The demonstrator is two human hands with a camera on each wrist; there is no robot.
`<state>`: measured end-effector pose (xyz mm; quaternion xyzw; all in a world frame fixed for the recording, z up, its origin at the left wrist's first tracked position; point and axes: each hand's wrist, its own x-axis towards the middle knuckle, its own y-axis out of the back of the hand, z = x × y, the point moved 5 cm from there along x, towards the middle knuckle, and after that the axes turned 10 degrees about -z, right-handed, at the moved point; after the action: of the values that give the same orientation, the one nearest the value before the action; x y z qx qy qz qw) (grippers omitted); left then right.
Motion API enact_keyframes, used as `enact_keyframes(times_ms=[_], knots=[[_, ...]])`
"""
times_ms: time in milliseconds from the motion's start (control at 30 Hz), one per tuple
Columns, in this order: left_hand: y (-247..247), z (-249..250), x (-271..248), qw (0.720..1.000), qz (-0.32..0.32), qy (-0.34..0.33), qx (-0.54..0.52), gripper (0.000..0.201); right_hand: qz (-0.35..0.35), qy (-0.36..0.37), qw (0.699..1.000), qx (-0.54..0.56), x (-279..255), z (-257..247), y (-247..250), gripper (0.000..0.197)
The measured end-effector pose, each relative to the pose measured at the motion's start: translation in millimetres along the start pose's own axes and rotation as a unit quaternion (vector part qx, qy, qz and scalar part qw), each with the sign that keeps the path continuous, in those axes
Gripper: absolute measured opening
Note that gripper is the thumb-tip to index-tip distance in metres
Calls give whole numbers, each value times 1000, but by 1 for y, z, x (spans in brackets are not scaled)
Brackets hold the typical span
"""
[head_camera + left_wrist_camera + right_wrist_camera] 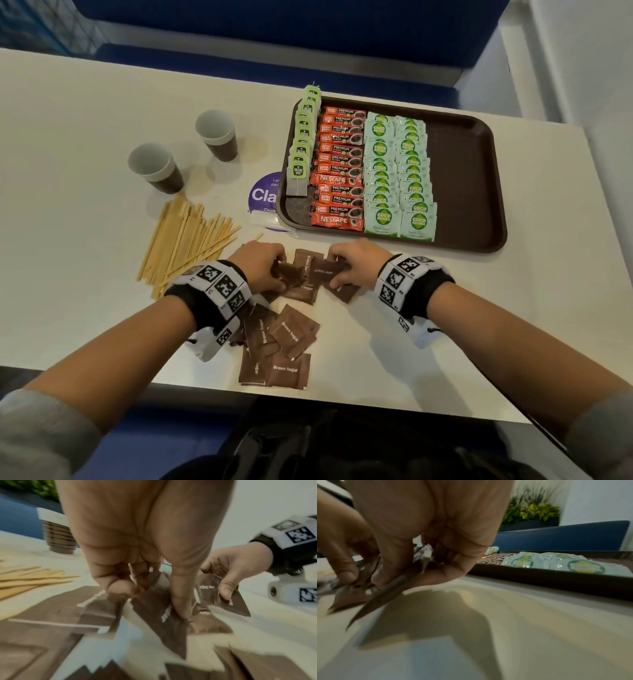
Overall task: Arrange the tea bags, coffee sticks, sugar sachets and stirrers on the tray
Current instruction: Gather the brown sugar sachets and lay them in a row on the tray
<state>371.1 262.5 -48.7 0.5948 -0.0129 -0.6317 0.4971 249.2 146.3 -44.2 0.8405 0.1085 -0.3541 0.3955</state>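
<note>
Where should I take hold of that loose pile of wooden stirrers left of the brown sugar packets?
Probably at the near ends of the wooden stirrers, coming from above: there they bunch closest, while the far ends fan out. They lie flat on the table, so pinch across the bundle.

Grey sleeves cover both forearms, and black wristbands carry white blocks printed with square black-and-white markers.

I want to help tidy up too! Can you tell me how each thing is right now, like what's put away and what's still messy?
Dark brown plastic tray: right part bare.
Green-tagged tea bags: lined up on tray.
Red coffee sticks: lined up on tray.
Pale green sugar sachets: two rows on tray.
Brown sugar sachets: loose on table.
Wooden stirrers: loose on table.
Two paper cups: upright.
Left hand: holds brown sachets.
Right hand: pinches brown sachets.
</note>
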Motion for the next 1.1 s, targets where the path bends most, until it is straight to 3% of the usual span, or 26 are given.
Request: enact_keyframes(times_ms=[133, 300, 500, 800, 1000, 1100], knots=[[14, -11, -3, 998, 6, -7, -58, 39, -24, 62, 997, 47, -12, -23, 8, 36], [20, -9, -2, 994, 11, -55, -92, 53, -152, 103, 981, -66, -5, -62, -33, 58], [13, 16, 11, 995, -3, -93, 32, 74, -121, 134, 959, -218, 4, -73, -52, 87], [3, 16, 23, 994, -15, -82, 67, 76, -116, 134, 952, -250, 2, -67, -52, 75], [2, 28, 21, 979, -12, -124, 164, 93, -134, 106, 963, -210, 3, -57, -45, 42], [2, 33, 21, 969, -36, -138, 202, 87, -137, 91, 972, -168, 1, -47, -32, 41]])
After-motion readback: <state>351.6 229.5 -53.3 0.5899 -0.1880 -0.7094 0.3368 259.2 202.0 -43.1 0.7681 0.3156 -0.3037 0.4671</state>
